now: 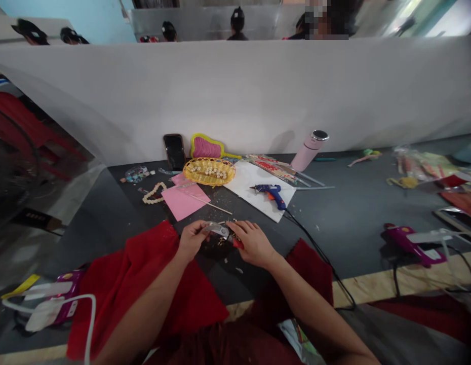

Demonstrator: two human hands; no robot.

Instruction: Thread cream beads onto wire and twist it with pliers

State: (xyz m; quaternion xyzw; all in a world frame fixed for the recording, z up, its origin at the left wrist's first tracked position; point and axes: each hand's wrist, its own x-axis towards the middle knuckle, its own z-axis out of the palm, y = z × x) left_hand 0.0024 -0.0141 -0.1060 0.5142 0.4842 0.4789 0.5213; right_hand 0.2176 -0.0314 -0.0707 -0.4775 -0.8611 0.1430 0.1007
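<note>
Near the table's front edge, my right hand (254, 243) is wrapped round a hand cutter (220, 231) with a grey metal head and a red handle. My left hand (194, 237) is closed in a pinch at the other side of the metal head. A thin pale stick (222, 222) runs from its fingertips across the top of the cutter; its ends are hidden. Small pale bits lie scattered under and around both hands. Just beyond them is a loose stick (220, 208) on the table.
Behind lie a yellow basket (190, 177) with pale pieces, pink paper (186, 200), a heart-shaped frame (146, 198), a phone (174, 152) and a blue glue gun (275, 195) on a white board (254, 195). A pink bottle (306, 154) stands by the partition (235, 96). Red cloth (144, 258) lies left.
</note>
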